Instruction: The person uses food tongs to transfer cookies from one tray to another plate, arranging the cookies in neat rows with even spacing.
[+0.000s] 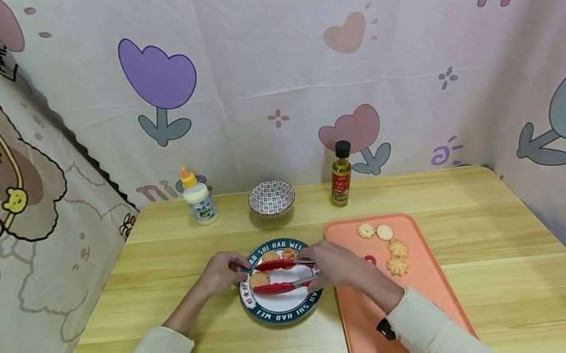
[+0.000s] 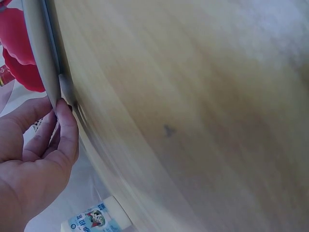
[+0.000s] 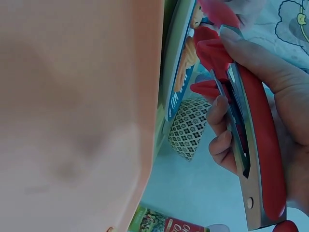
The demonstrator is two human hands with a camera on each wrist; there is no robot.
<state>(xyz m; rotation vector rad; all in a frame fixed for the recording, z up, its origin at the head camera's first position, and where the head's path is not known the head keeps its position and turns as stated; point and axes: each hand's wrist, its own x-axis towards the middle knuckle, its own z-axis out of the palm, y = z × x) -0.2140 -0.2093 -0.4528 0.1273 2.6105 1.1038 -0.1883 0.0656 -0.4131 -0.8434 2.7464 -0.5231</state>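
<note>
My left hand [image 1: 223, 272] pinches the left rim of a round plate [image 1: 284, 316] with a dark green lettered border; the left wrist view shows thumb and fingertips at the plate's edge. In my right hand [image 1: 333, 263] I grip metal tongs [image 3: 263, 145] with red handles and red tips. Their two red tips are spread apart over the plate. A round cookie [image 1: 260, 280] shows between the tips, near the left side of the plate. Two more cookies, one swirled [image 1: 270, 256] and one with a darker centre [image 1: 289, 253], lie toward the plate's far side.
An orange tray [image 1: 372, 334] right of the plate, under my right forearm, bears several cookies [image 1: 398, 266]. Along the back of the table stand a white glue-like bottle [image 1: 202, 204] with an orange tip, a patterned bowl [image 1: 271, 198] and an oil bottle [image 1: 340, 181].
</note>
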